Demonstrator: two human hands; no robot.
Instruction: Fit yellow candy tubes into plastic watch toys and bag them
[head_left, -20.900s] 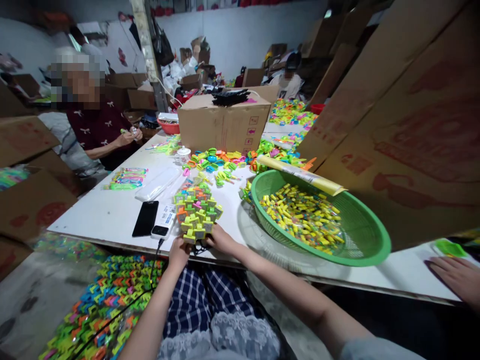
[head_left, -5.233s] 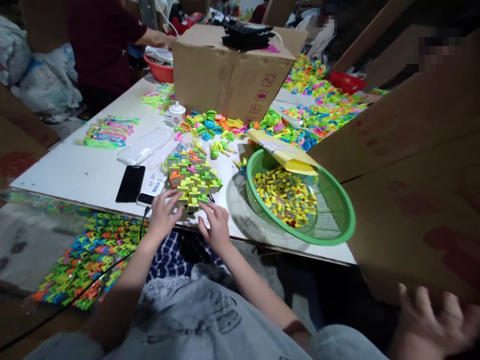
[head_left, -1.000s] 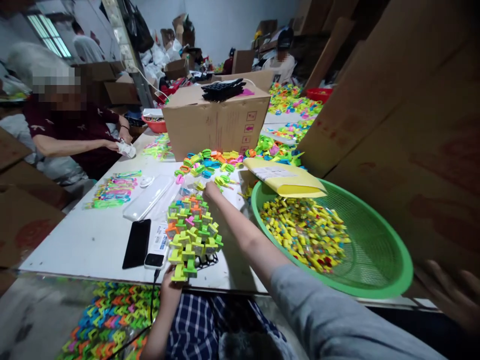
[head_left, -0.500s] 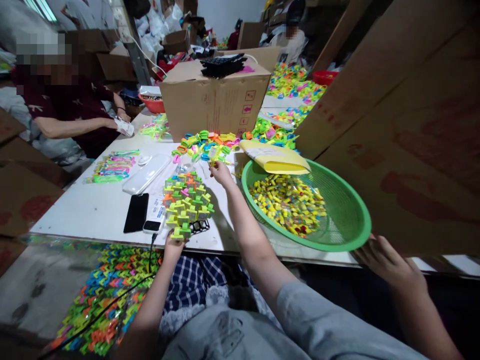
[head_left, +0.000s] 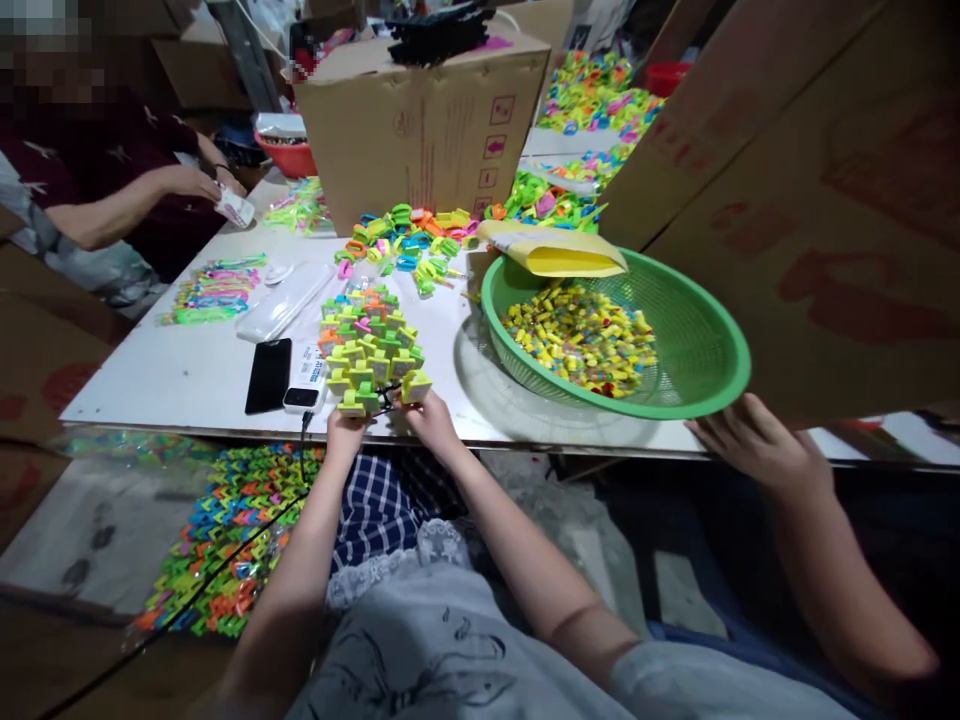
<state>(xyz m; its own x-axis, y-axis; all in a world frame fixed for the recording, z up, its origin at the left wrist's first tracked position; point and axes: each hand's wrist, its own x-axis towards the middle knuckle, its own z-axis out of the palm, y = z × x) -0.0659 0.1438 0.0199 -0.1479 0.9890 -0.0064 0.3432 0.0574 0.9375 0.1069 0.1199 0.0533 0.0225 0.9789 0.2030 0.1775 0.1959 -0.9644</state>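
Yellow, lime and orange plastic pieces stand in a tight cluster (head_left: 371,345) on the white worktop (head_left: 172,370), directly in front of the wearer and close to the near edge, with part of a black frame (head_left: 388,397) showing beneath. The right hand (head_left: 433,420), over the loose pieces beyond the cluster half a second ago, is now back at the near edge, fingers pinched round a yellow piece (head_left: 415,387) at the cluster's near right corner. Both hands are thus at one spot, and the piece appears to be at the point of joining the frame; whether it is seated cannot be told. The left hand (head_left: 346,430) curls beneath the nearest pieces, its fingers mostly hidden, so how firmly it grips is unclear.

Left of the cluster lie a black phone (head_left: 268,376) and a small white device (head_left: 301,398) with a cable plugged in. Beyond it, loose pieces (head_left: 409,240) spread before a cardboard box (head_left: 412,140). To the right, a green basket (head_left: 739,375) holds small yellow items (head_left: 581,335), a yellow envelope (head_left: 555,250) across its far rim. Near its right end rests another person's hand (head_left: 765,440); at far left, a person in maroon (head_left: 135,150) handles something white.
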